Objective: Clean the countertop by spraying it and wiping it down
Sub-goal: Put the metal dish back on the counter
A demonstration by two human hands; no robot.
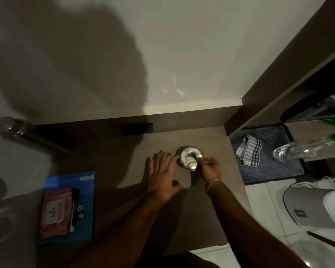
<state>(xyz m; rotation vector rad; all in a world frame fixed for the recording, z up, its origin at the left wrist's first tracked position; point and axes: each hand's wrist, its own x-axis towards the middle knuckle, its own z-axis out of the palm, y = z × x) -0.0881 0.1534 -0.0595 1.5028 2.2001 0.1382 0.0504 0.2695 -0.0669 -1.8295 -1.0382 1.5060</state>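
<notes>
Two hands (162,176) — one wipes pack (55,211), one checked cloth (249,152), perhaps two bottles (298,149).

Matt wood-look countertop (108,163) — shiny metal cup (188,158), checked cloth (249,152).

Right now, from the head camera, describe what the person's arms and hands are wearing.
Both forearms are bare to the frame's bottom edge: no sleeves, no gloves. The left hand shows no ring, watch or band that I can make out. The right hand has a thin, pale thread-like band around its wrist. A small glint at its fingers may be a ring, but the dim light leaves that unclear.
</notes>
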